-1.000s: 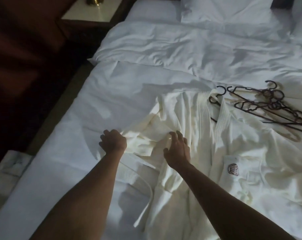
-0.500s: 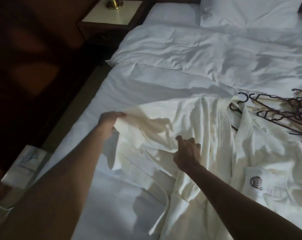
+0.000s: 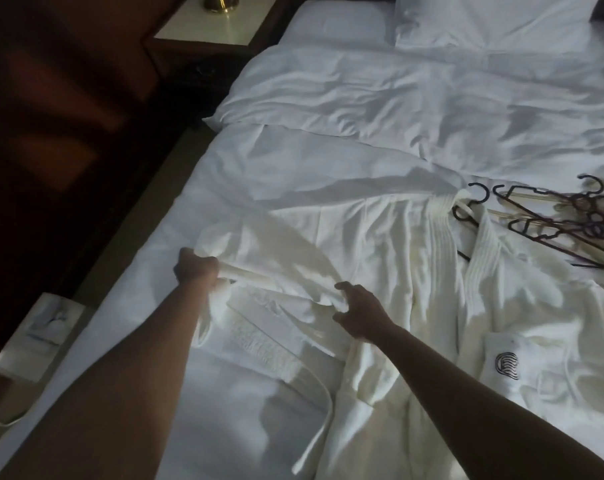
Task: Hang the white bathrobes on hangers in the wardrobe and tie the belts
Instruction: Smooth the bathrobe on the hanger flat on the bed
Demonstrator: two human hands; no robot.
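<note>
A white bathrobe (image 3: 390, 258) lies spread and crumpled on the bed (image 3: 259, 168), its ribbed collar toward the hangers and a logo pocket (image 3: 508, 365) at the right. My left hand (image 3: 196, 268) is closed on a bunched part of the robe at its left edge and holds it slightly off the sheet. My right hand (image 3: 361, 317) pinches a fold of the same robe between thumb and fingers. The ribbed belt (image 3: 262, 341) trails from under the lifted cloth toward the near edge. Several dark hangers (image 3: 553, 223) lie in a heap at the right, beside the collar.
A folded-back white duvet (image 3: 397, 98) and a pillow (image 3: 494, 19) fill the far half of the bed. A nightstand (image 3: 196, 32) with a brass lamp base (image 3: 221, 3) stands at the far left. On the dark floor at the left lies a pale packet (image 3: 41, 327).
My left hand has pulled the robe's left part outward and spread it. My right hand moved to the fold's near edge. The view shifted left, so the hangers sit further right.
</note>
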